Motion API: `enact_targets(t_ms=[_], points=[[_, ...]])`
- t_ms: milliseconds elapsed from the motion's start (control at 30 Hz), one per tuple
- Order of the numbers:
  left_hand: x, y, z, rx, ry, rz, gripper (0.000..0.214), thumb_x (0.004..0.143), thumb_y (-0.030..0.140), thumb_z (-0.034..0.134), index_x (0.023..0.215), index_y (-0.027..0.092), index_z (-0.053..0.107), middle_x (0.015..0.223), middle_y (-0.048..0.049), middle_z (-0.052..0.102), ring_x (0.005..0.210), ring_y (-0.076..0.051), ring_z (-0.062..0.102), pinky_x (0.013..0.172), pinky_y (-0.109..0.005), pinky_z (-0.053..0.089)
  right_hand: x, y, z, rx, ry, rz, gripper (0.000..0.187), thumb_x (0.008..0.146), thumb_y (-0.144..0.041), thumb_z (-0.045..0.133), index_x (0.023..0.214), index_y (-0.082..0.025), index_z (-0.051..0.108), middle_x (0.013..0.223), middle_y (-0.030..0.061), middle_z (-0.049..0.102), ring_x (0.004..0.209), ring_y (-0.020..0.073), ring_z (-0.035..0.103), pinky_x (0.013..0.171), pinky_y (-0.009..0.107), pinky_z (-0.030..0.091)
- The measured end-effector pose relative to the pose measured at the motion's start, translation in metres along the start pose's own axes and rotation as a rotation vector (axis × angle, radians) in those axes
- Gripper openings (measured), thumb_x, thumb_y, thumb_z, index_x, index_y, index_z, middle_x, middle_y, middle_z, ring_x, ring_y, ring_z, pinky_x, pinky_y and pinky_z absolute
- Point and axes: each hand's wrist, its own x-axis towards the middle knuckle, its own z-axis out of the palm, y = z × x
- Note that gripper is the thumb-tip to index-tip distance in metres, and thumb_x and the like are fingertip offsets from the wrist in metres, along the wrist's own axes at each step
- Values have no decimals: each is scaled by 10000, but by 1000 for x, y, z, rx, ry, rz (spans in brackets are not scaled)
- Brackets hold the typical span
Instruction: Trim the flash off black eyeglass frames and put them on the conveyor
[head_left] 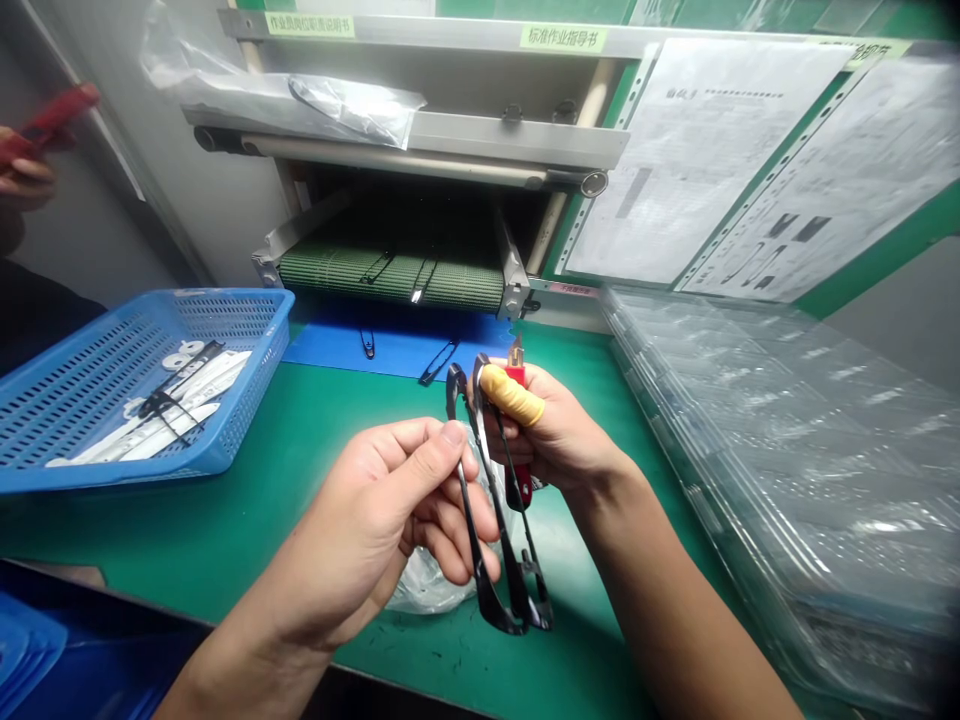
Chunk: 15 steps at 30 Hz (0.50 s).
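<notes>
Slim black plastic frames (491, 605) stand long and upright between my two hands. Whether they are one looped part or two close together, I cannot tell. My left hand (382, 490) is closed, pinching the left bar between thumb and fingers. In my right hand (559, 430), also closed, are the upper end of the black frame and a red utility knife (516, 374), its blade pointing up. A yellow finger cot (512, 396) covers the right thumb. Below the hands lies a clear plastic bag (431, 585), partly hidden, on the green tabletop (300, 540).
Left is a blue basket (255, 350) with white and black parts. A green conveyor belt (315, 268) carries black frames; more lie on the blue sheet (397, 355). Clear trays (787, 450) are stacked right. Another person's hand (30, 180) holds something red at upper left.
</notes>
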Motion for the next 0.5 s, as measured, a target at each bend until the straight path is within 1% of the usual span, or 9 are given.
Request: enact_targets(t_ms=[200,500], points=[[-1,0,0,-6,5,-1,277,898,308,583,693,122,598,545,1,663,423,-75,621,385,-87,471,0,-1,1,8,-4,-5,397,869,-400,675,653,-166,438,488,-94,384,366,9,183,325,107,190],[0,-1,0,10,9,9,274,910,300,563,702,122,593,549,1,660,428,-72,620,389,-87,469,0,-1,1,-3,-3,-5,409,861,-411,683,647,-165,436,489,-93,384,368,8,186,324,107,188]])
